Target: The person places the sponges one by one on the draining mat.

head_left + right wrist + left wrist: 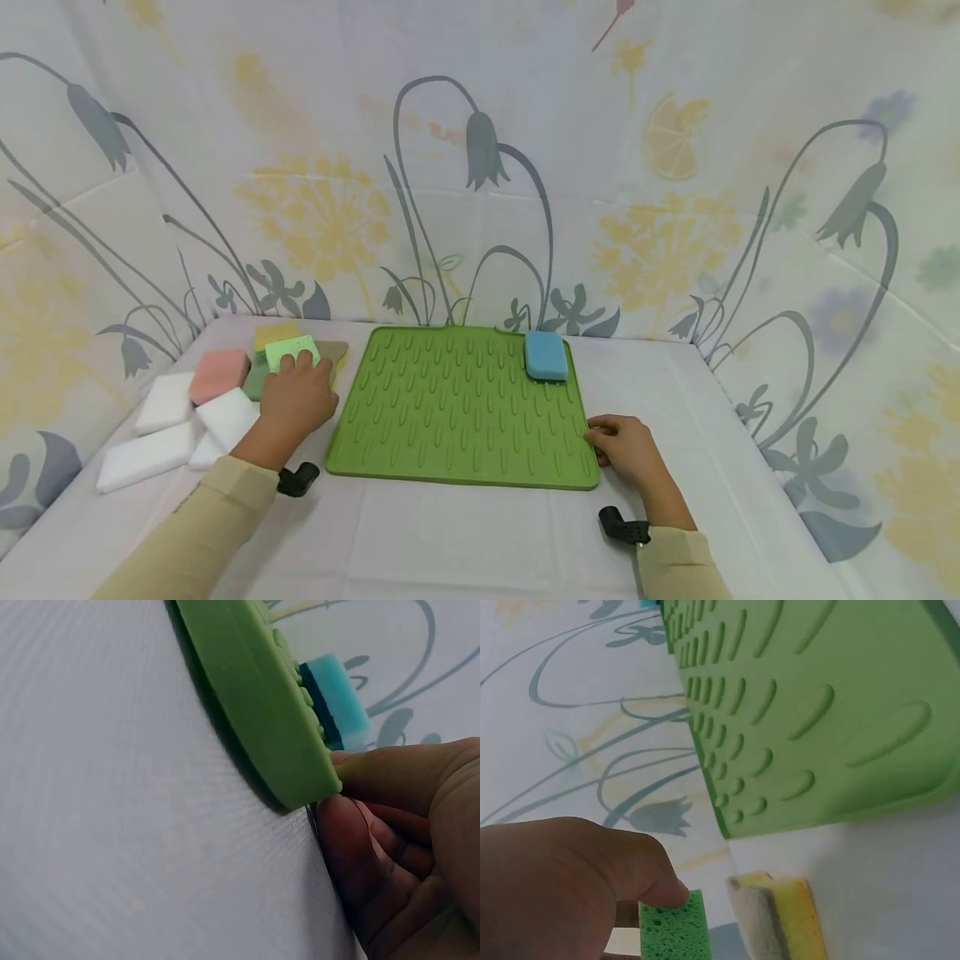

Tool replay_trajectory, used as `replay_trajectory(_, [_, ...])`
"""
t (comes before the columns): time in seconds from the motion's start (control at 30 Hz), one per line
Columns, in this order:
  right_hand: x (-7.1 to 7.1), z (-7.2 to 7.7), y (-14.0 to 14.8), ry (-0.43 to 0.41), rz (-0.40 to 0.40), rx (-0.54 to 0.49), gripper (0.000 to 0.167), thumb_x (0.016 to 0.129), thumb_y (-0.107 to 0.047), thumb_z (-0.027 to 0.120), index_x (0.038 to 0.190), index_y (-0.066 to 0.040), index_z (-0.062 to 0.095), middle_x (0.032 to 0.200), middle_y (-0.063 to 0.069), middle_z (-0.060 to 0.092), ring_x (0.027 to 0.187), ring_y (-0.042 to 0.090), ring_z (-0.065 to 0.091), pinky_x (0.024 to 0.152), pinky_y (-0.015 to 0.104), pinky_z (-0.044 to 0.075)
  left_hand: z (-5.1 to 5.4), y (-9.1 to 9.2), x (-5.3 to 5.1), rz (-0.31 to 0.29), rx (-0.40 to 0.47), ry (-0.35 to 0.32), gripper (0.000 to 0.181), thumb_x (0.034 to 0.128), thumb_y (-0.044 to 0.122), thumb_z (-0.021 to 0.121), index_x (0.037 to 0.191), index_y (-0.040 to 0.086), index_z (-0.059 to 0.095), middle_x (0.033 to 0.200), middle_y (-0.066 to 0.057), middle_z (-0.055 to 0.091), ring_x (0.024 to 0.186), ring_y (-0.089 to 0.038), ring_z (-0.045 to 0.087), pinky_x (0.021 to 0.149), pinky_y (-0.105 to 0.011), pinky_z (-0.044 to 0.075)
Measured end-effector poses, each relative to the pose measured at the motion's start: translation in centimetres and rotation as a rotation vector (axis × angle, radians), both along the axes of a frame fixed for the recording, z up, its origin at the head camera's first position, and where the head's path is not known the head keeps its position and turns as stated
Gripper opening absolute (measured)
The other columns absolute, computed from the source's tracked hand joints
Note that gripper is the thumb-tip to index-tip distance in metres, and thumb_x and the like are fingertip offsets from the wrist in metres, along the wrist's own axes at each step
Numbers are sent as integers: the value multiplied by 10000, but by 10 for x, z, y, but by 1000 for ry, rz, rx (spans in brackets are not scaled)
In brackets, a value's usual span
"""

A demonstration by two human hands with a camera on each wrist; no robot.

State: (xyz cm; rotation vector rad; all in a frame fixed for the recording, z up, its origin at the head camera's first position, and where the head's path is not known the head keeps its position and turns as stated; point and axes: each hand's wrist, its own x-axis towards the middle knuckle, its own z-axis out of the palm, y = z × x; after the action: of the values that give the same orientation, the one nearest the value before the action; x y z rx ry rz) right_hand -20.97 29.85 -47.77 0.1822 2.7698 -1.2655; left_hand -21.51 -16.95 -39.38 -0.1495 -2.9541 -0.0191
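My left hand [298,400] pinches a light green sponge [292,348] above a small heap of sponges at the left. The left wrist view shows the thumb against this porous sponge [675,926]. Beside it there lies a yellow sponge with a grey-beige layer [780,915]. At the right edge of a ridged green silicone mat [457,408], my right hand [626,450] grips the rim between thumb and fingers, the thumb on top in the right wrist view. A blue sponge with a dark underside [546,356] sits on the mat's far right corner.
Around the left hand lie a pink sponge [219,375], a yellow sponge [276,335], a dark green one [257,379] and several white sponges [146,457]. A white cloth [450,542] covers the table. A flower-patterned curtain [480,233] rises behind and at both sides.
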Motion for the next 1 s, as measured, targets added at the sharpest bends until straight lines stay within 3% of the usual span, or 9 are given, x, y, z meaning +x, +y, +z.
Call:
replay_trajectory(0.33, [2, 3, -3, 30, 2, 35, 348, 909, -174, 648, 1209, 2, 648, 954, 99, 704, 633, 131, 622, 585, 282, 537, -1, 14, -6, -45, 1, 44, 368, 847, 171, 554, 1174, 7, 596, 1060, -231, 555, 972, -415, 504, 640, -539, 471])
replay_trajectory(0.6, [5, 9, -9, 54, 2, 63, 320, 898, -151, 652, 1167, 21, 662, 969, 125, 705, 675, 122, 628, 574, 277, 556, -6, 28, -13, -63, -12, 16, 394, 868, 225, 567, 1221, 49, 589, 1118, -204, 550, 1027, -398, 500, 739, -554, 474])
replay_trajectory(0.77, [4, 9, -10, 45, -14, 65, 318, 891, -156, 658, 1150, 27, 669, 971, 138, 711, 673, 122, 635, 574, 280, 559, -8, 39, -16, -109, 18, 31, 353, 858, 195, 545, 1168, 34, 598, 1088, -203, 544, 984, -383, 488, 711, -534, 476])
replay_trajectory(1.0, [4, 10, -13, 55, -18, 108, 306, 883, -161, 664, 1116, 36, 684, 938, 142, 721, 619, 113, 638, 552, 276, 543, -11, 54, -20, -127, -10, 3, 423, 892, 236, 532, 1283, 78, 563, 1195, -197, 532, 1080, -389, 495, 775, -551, 484])
